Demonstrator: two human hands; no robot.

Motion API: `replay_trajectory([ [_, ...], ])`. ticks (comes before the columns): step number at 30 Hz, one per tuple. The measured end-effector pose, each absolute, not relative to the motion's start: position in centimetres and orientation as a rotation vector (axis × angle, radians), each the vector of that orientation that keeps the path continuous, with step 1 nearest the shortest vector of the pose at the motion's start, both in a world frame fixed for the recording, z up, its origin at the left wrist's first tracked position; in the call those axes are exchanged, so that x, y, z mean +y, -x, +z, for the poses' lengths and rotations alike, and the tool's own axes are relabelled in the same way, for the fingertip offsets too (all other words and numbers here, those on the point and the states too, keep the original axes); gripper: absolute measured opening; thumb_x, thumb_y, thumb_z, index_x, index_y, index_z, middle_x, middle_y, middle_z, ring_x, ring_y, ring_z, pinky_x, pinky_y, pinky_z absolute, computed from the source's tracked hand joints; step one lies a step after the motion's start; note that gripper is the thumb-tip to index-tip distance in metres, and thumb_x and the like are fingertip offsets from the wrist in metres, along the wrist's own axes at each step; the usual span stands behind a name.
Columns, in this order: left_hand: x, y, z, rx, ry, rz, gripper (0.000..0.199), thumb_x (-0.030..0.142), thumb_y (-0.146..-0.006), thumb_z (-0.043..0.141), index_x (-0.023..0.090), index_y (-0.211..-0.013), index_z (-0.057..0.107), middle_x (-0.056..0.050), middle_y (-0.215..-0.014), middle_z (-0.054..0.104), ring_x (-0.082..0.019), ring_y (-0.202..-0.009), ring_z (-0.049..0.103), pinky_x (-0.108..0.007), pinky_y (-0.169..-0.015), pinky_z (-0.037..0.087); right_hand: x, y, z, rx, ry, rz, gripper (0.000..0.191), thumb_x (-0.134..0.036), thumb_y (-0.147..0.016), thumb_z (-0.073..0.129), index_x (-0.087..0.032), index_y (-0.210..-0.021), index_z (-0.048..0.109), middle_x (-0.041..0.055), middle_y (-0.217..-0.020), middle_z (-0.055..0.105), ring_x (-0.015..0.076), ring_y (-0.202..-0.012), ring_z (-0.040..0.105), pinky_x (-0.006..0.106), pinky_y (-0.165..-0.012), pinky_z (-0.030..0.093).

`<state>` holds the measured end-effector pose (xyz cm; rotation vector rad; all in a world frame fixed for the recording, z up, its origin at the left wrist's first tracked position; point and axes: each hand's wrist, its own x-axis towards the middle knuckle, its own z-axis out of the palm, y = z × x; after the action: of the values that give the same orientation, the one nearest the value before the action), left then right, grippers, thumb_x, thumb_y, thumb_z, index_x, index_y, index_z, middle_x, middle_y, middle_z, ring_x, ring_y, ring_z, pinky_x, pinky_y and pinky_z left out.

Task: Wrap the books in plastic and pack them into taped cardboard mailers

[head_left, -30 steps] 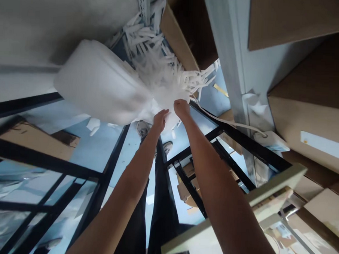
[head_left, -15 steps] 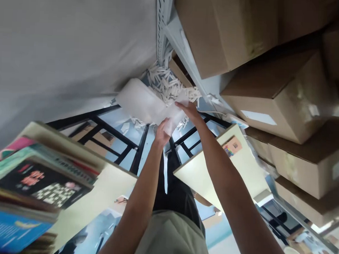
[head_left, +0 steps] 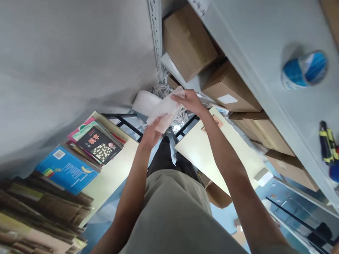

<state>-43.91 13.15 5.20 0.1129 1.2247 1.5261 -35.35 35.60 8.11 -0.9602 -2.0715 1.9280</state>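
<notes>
Between my two hands is a thin, slightly see-through white sheet [head_left: 165,109] that looks like packing foam. My left hand [head_left: 152,133] grips its lower left side with closed fingers. My right hand [head_left: 189,101] pinches its upper right edge, the thumb lying on top. Just behind the sheet, by the wall, lies a white roll [head_left: 144,102], partly covered by it. Shredded white paper strips [head_left: 161,90] are heaped on the floor beyond.
Cream tabletops flank me; the left one [head_left: 115,177] bears stacked books [head_left: 69,169] and folded cardboard [head_left: 36,211]. A grey metal shelf [head_left: 245,66] on the right holds cardboard boxes [head_left: 190,45], a blue can [head_left: 303,71] and a yellow-black cutter [head_left: 327,143].
The sheet has been raised from the floor toward me, held in both hands. My view has risen and pulled back, bringing the upper shelf and more of the left table into sight.
</notes>
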Motion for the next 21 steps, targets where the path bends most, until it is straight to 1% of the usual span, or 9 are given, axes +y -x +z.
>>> replay_trajectory([
  [2, 12.7, 43.2, 8.8, 1.162, -0.154, 1.562, 0.048, 0.062, -0.097, 0.071, 0.023, -0.123, 0.077, -0.011, -0.144, 0.072, -0.037, -0.151, 0.055, -0.055, -0.120, 0.054, 35.4, 34.2, 12.1, -2.075, 0.844, 1.891, 0.051, -0.069, -0.088, 0.079, -0.018, -0.094, 0.076, 0.0017, -0.083, 0.073, 0.0206, -0.086, 0.070, 0.031, -0.077, 0.059],
  [6, 11.5, 40.9, 15.0, 1.168, -0.148, 1.658, 0.056, 0.061, -0.088, 0.082, 0.024, -0.128, 0.076, -0.010, -0.146, 0.072, -0.036, -0.154, 0.051, -0.054, -0.125, 0.050, 34.3, 30.4, 18.9, -2.080, 0.607, 1.787, 0.050, -0.067, -0.092, 0.078, -0.017, -0.092, 0.072, -0.0007, -0.080, 0.070, 0.0183, -0.087, 0.070, 0.028, -0.076, 0.059],
  [9, 11.1, 38.3, 18.7, 1.226, -0.213, 1.788, 0.057, 0.058, -0.084, 0.088, 0.026, -0.130, 0.076, -0.008, -0.145, 0.073, -0.035, -0.155, 0.051, -0.051, -0.129, 0.047, 33.6, 26.0, 23.0, -2.072, 0.477, 1.713, 0.049, -0.066, -0.096, 0.074, -0.017, -0.093, 0.071, -0.0010, -0.086, 0.072, 0.0172, -0.090, 0.070, 0.029, -0.079, 0.060],
  [12, 11.5, 34.6, 22.0, 1.258, -0.399, 1.875, 0.053, 0.055, -0.082, 0.091, 0.026, -0.125, 0.078, -0.006, -0.142, 0.074, -0.036, -0.157, 0.047, -0.052, -0.133, 0.040, 33.7, 20.6, 26.2, -2.021, 0.420, 1.629, 0.046, -0.064, -0.097, 0.073, -0.018, -0.092, 0.072, -0.0016, -0.090, 0.074, 0.0138, -0.087, 0.071, 0.028, -0.082, 0.059],
  [14, 11.9, 31.3, 23.7, 1.259, -0.511, 1.880, 0.052, 0.051, -0.080, 0.093, 0.027, -0.124, 0.079, -0.005, -0.139, 0.075, -0.036, -0.158, 0.046, -0.053, -0.134, 0.038, 34.1, 16.3, 27.5, -1.961, 0.452, 1.559, 0.042, -0.062, -0.096, 0.075, -0.020, -0.093, 0.072, -0.0032, -0.087, 0.074, 0.0112, -0.085, 0.070, 0.025, -0.081, 0.058],
  [16, 12.2, 27.3, 24.6, 1.260, -0.594, 1.840, 0.051, 0.050, -0.080, 0.093, 0.028, -0.124, 0.079, -0.004, -0.136, 0.077, -0.035, -0.155, 0.050, -0.053, -0.132, 0.041, 34.5, 11.5, 28.1, -1.895, 0.498, 1.513, 0.039, -0.059, -0.095, 0.078, -0.020, -0.094, 0.073, -0.0047, -0.084, 0.073, 0.0109, -0.085, 0.071, 0.025, -0.082, 0.059],
  [18, 12.1, 22.8, 24.4, 1.270, -0.661, 1.742, 0.048, 0.052, -0.084, 0.090, 0.029, -0.125, 0.080, -0.004, -0.132, 0.079, -0.034, -0.149, 0.058, -0.051, -0.128, 0.046, 34.8, 6.2, 27.9, -1.824, 0.518, 1.517, 0.039, -0.057, -0.092, 0.082, -0.020, -0.095, 0.074, -0.0044, -0.087, 0.073, 0.0144, -0.090, 0.074, 0.029, -0.085, 0.062],
  [21, 11.5, 15.5, 22.1, 1.328, -0.815, 1.501, 0.043, 0.054, -0.088, 0.084, 0.024, -0.120, 0.082, -0.007, -0.125, 0.081, -0.034, -0.137, 0.067, -0.049, -0.119, 0.055, 34.6, -2.5, 26.1, -1.701, 0.557, 1.568, 0.038, -0.057, -0.089, 0.085, -0.020, -0.095, 0.074, -0.0015, -0.093, 0.075, 0.0231, -0.104, 0.076, 0.039, -0.090, 0.065],
])
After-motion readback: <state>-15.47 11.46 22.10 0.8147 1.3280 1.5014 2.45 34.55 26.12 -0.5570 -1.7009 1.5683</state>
